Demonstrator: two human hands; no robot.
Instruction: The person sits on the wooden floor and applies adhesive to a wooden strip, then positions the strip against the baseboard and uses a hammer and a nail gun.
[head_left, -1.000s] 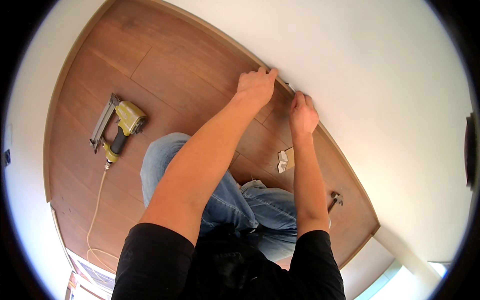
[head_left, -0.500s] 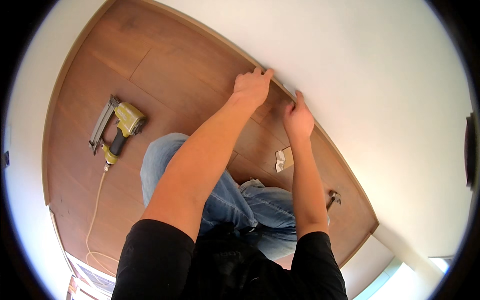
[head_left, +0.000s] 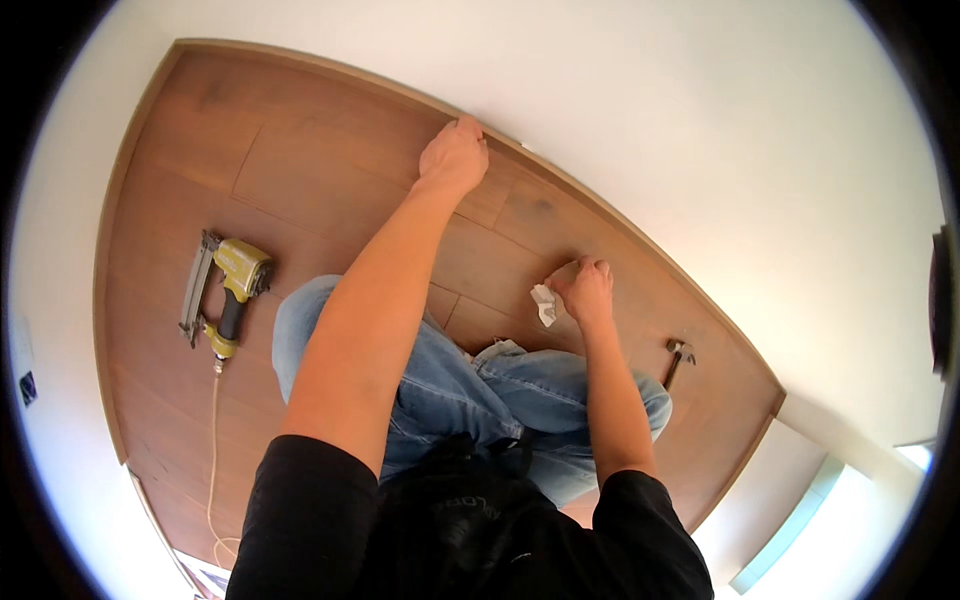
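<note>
My left hand (head_left: 455,157) is closed with its fingertips at the top edge of the wooden baseboard (head_left: 600,202), which runs along the foot of the white wall. Just right of it, a small white bit (head_left: 525,146) shows at the board's top edge. My right hand (head_left: 588,290) pinches a torn piece of cardboard (head_left: 545,305) with a ragged white edge, low over the floor; part of the piece is hidden by the fingers.
On the brown plank floor (head_left: 330,130) at left lies a yellow-and-black nail gun (head_left: 238,275) with its air hose (head_left: 212,450) trailing toward me. A hammer (head_left: 679,355) lies right of my bent knee (head_left: 640,395). The white wall (head_left: 700,120) rises beyond the baseboard.
My right hand has left the baseboard and come down to the cardboard, now in its fingers. The left hand stays at the baseboard, its fingers more curled. The whole view has shifted.
</note>
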